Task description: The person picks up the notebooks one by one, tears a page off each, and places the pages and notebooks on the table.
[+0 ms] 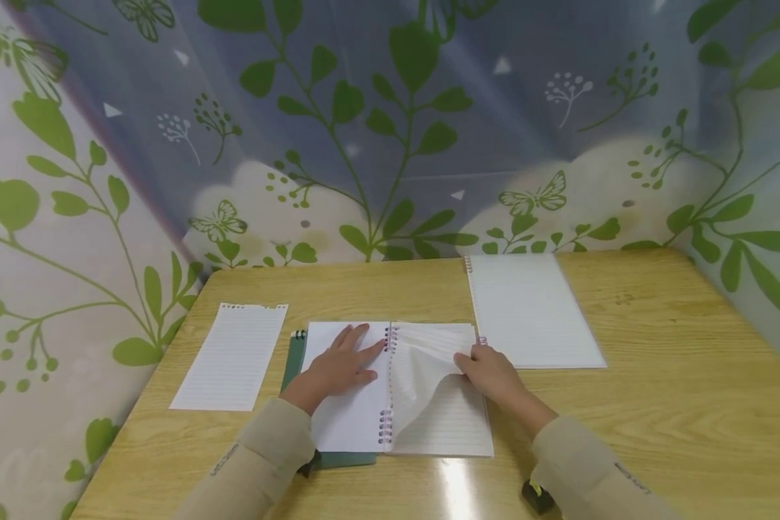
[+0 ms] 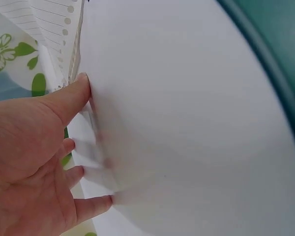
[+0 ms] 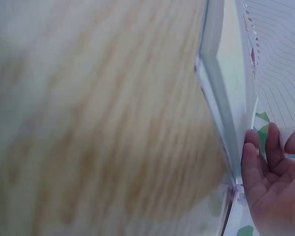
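Observation:
A spiral notebook (image 1: pixel 341 426) lies open on the wooden table, a plain white page on its left side and lined pages on its right. My left hand (image 1: pixel 338 370) rests with spread fingers on the plain page, fingertips beside the coil. With thumb and fingers my right hand (image 1: pixel 494 374) pinches the outer edge of a lined sheet (image 1: pixel 422 361). That sheet is lifted and creased, and its punched holes show along the coil. In the left wrist view the left thumb (image 2: pixel 76 96) lies right by the holed edge.
To the left lies a loose lined sheet (image 1: pixel 230 365) with a ragged holed top edge. A second spiral notebook (image 1: pixel 536 310) lies at the back right, close to the right hand. A green cover (image 1: pixel 347 459) sticks out under the open notebook. A patterned curtain (image 1: pixel 390 144) hangs behind the table.

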{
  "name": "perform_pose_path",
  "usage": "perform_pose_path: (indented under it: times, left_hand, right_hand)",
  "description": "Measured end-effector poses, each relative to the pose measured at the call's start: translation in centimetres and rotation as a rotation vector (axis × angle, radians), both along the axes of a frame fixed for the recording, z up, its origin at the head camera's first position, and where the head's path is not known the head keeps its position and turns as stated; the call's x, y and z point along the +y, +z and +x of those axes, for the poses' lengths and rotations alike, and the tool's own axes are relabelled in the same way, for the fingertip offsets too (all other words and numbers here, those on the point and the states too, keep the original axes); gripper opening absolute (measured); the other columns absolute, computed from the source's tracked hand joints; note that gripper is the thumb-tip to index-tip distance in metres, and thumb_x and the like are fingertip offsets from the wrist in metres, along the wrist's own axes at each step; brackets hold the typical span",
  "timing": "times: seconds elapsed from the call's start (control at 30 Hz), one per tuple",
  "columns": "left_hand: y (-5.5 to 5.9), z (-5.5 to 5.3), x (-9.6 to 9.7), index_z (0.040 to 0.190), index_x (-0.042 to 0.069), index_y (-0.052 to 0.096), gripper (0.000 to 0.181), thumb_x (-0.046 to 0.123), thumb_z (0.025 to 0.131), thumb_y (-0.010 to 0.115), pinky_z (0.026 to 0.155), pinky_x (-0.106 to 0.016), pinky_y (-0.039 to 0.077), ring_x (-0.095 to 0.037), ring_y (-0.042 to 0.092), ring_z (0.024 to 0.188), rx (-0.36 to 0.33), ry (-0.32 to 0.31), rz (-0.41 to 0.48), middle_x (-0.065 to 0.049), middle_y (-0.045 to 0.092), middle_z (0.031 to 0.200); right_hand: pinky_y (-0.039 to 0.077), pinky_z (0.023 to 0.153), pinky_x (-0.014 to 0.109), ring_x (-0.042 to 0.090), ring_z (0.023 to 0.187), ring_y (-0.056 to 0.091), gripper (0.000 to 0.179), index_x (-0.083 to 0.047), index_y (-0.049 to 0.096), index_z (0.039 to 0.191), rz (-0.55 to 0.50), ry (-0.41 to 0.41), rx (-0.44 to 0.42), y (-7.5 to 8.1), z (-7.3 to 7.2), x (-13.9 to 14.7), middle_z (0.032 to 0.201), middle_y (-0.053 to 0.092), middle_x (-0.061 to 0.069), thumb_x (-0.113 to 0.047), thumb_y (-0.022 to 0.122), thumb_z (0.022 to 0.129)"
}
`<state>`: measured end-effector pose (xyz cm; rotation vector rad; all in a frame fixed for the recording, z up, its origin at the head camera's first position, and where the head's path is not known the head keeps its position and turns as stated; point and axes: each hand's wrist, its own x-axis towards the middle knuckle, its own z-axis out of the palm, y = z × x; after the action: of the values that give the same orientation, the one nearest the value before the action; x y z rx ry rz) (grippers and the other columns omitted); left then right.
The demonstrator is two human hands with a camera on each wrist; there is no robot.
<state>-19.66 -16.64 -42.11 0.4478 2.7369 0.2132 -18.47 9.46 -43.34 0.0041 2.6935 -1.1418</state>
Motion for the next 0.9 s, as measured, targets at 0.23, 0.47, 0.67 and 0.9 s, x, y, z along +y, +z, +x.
perform_pose_path:
  times: [0.23, 0.47, 0.67, 0.9]
  left_hand:
    - [0.0, 0.0, 0.1, 0.145, 0.029, 0.029, 0.055, 0.039, 0.094, 0.048, 0.104, -0.058, 0.029, -0.032, 0.001, 0.143, 0.000, 0.006, 0.004, -0.004, 0.004, 0.156]
    - [-0.1, 0.0, 0.2, 0.144, 0.030, 0.029, 0.055, 0.039, 0.094, 0.048, 0.104, -0.058, 0.029, -0.031, 0.001, 0.143, 0.003, 0.008, 0.001, -0.004, 0.004, 0.156]
    - [-0.1, -0.1, 0.3, 0.144, 0.031, 0.029, 0.056, 0.039, 0.093, 0.049, 0.105, -0.057, 0.029, -0.031, 0.001, 0.143, 0.008, 0.006, 0.000, -0.003, 0.004, 0.156]
    - [-0.2, -0.2, 0.3, 0.143, 0.034, 0.028, 0.056, 0.040, 0.092, 0.051, 0.107, -0.056, 0.026, -0.028, -0.002, 0.144, -0.004, 0.041, -0.009, 0.001, 0.003, 0.156]
  right_hand:
    - [0.034, 0.055, 0.025, 0.016, 0.062, 0.043, 0.033, -0.006, 0.052, 0.068, -0.015, -0.006, 0.002, -0.1, 0.1, 0.0, 0.067, 0.050, 0.004, -0.028, 0.048, 0.092]
    - [0.034, 0.056, 0.024, 0.016, 0.064, 0.042, 0.032, -0.006, 0.049, 0.069, -0.021, 0.002, -0.006, -0.1, 0.2, 0.2, 0.068, 0.047, 0.003, -0.027, 0.048, 0.093]
    - [0.034, 0.056, 0.025, 0.016, 0.063, 0.041, 0.031, -0.005, 0.048, 0.069, -0.030, 0.019, 0.003, 0.0, 0.3, 0.7, 0.068, 0.046, 0.004, -0.025, 0.046, 0.093]
    - [0.044, 0.090, 0.044, 0.030, 0.098, 0.057, 0.036, 0.006, 0.059, 0.110, -0.114, 0.062, 0.003, -0.4, 0.6, 1.6, 0.108, 0.061, 0.021, -0.023, 0.044, 0.095]
